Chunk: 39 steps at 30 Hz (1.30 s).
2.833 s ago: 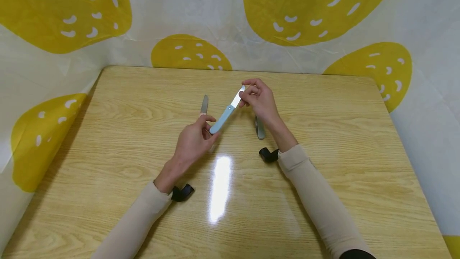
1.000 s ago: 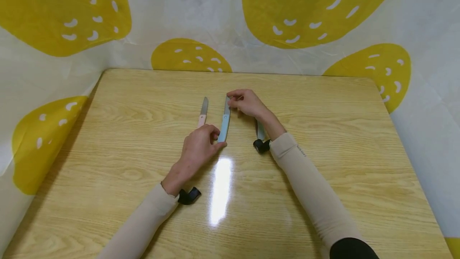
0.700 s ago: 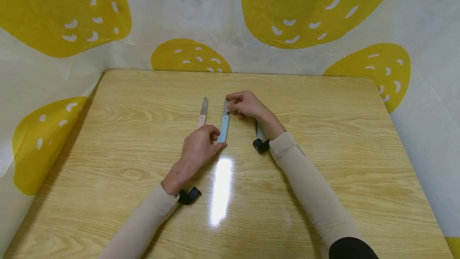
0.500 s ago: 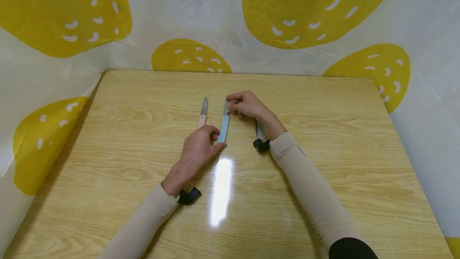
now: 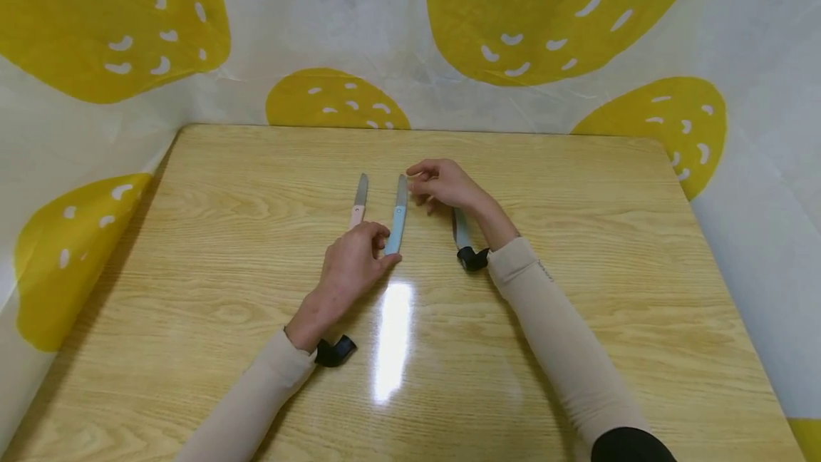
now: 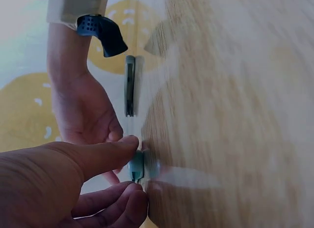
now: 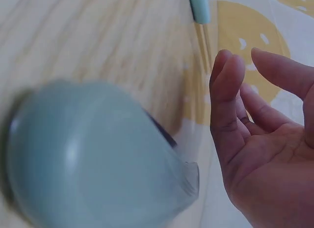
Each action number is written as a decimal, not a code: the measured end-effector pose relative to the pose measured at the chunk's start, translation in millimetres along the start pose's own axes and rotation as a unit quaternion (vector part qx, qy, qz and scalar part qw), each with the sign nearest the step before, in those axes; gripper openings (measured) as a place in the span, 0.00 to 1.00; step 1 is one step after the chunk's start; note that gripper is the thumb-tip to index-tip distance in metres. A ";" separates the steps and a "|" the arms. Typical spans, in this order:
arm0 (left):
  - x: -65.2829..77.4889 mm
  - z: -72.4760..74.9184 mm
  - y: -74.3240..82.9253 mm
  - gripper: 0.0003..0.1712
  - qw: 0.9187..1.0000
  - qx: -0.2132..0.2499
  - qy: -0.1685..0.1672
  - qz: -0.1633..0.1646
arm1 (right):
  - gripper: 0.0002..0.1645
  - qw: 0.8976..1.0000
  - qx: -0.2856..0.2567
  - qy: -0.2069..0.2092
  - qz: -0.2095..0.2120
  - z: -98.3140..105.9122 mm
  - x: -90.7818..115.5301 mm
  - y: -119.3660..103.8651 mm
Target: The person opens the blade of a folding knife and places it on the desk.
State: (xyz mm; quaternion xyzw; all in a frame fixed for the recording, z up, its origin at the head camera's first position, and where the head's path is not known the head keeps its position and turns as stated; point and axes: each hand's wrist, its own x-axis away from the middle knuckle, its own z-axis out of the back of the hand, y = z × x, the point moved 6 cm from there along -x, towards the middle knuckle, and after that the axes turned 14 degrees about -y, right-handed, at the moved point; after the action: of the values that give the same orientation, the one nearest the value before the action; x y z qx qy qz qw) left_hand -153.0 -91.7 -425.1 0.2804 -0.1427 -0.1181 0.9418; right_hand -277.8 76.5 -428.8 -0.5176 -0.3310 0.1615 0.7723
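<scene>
A knife with a light blue handle [image 5: 397,225] lies on the wooden table, blade pointing to the far side. My left hand [image 5: 351,262] holds the end of this handle between thumb and fingers; the left wrist view shows the handle's butt [image 6: 136,165] there. Just right of the blade tip is my right hand [image 5: 444,184], fingers loosely bent and nothing between them. To the left lies a knife with a pink handle [image 5: 358,215], its lower end hidden behind the left hand. A grey-green handle with a dark strip along one side [image 5: 462,229], like a folded knife, lies beneath the right wrist.
The wooden table [image 5: 577,291] ends at the back against a white curtain [image 5: 359,13] with yellow shapes. Black wrist mounts [image 5: 336,351] stick out from both sleeves. A bright light reflection [image 5: 393,341] shows on the tabletop in front of the knives.
The blue knife has come down from a raised, slanted position to lie alongside the pink one. Within the last half second, my right fingers have let go of its blade and moved slightly right.
</scene>
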 end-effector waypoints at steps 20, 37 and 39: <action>5.2 3.6 25.5 0.17 0.991 -0.004 0.072 -0.112 | 0.23 0.998 0.044 0.027 0.025 21.1 47.6 -0.9; -7.2 -18.3 55.8 0.15 0.990 0.011 0.017 -0.137 | 0.21 0.994 0.074 0.077 0.020 41.0 71.9 16.0; -8.5 -21.3 59.4 0.15 0.990 0.010 0.010 -0.139 | 0.21 0.994 0.078 0.081 0.017 42.7 73.6 19.2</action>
State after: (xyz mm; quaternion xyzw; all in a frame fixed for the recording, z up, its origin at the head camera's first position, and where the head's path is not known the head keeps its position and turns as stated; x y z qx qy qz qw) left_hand -145.3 -30.2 -410.5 0.3083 -0.0945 -0.2433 0.9148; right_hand -251.3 157.5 -410.4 -0.4727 -0.2453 0.1571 0.8317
